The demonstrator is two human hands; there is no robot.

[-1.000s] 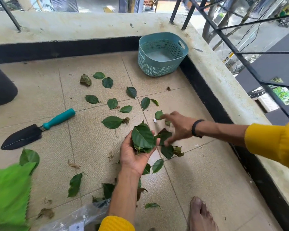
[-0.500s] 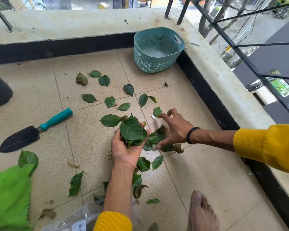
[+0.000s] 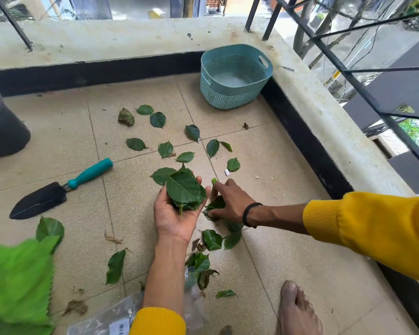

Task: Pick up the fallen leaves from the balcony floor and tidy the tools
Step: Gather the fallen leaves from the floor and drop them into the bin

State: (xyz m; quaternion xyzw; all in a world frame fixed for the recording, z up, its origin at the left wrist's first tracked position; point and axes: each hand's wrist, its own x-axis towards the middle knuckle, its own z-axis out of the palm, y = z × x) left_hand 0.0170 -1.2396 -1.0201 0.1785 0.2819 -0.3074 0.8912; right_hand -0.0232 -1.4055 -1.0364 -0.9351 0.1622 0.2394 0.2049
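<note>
Right now, near the frame's centre, the left hand [image 3: 177,213] is lying palm up with fingers curling loosely around a bunch of leaves [image 3: 183,189], one big leaf on top; how many are stacked beneath it cannot be told. Just to its right, the right hand [image 3: 230,201] is reaching in palm down from the right edge, its grip closing on a few dark leaves [image 3: 214,206] low over the floor [image 3: 300,250]; their exact number is hidden by the fingers. One black band [image 3: 250,213] is circling that wrist, and both forearms are emerging from yellow sleeves [image 3: 373,235].

About ten green leaves [image 3: 157,119] are lying scattered above the hands in mid-frame, plus one crumpled brownish one [image 3: 125,116]. Roughly seven more are sitting below the hands toward the bottom, and one [image 3: 116,266] is lying at lower left.

One trowel [image 3: 58,189] with a teal handle is resting at mid-left. One teal basket [image 3: 235,76] is standing in the upper-centre corner, against the ledge [image 3: 324,112]. One dark pot [image 3: 3,126] is showing at the left edge. One bare foot [image 3: 298,310] is appearing at the bottom, one clear plastic bag [image 3: 107,320] is lying at bottom centre, and a blurred green cloth [image 3: 15,281] is filling the lower left.
</note>
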